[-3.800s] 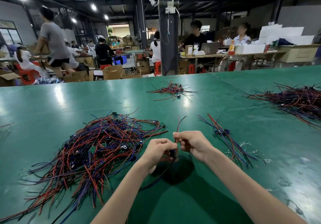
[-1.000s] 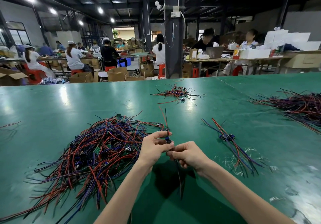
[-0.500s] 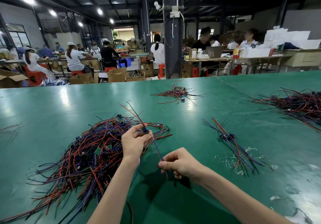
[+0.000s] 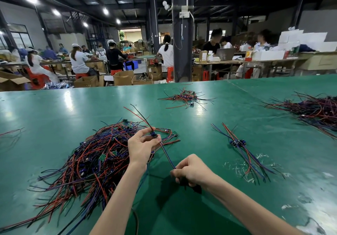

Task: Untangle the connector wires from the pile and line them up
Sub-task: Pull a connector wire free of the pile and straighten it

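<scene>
Our left hand (image 4: pixel 141 146) pinches the connector wire (image 4: pixel 165 151) at its plug, right hand (image 4: pixel 193 171) closed on its tail, above the pile (image 4: pixel 91 162). Pulled hard, the wire could slip free or drag neighbours off the worktop (image 4: pixel 209 125).

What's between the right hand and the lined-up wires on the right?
Head view: only bare green table separates the right hand from the lined-up wires; pale scuff marks sit nearer the wires.

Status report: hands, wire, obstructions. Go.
Left hand pinching connector; right hand gripping wire taut. Pile left, lined-up wires right. Nothing blocking.
</scene>
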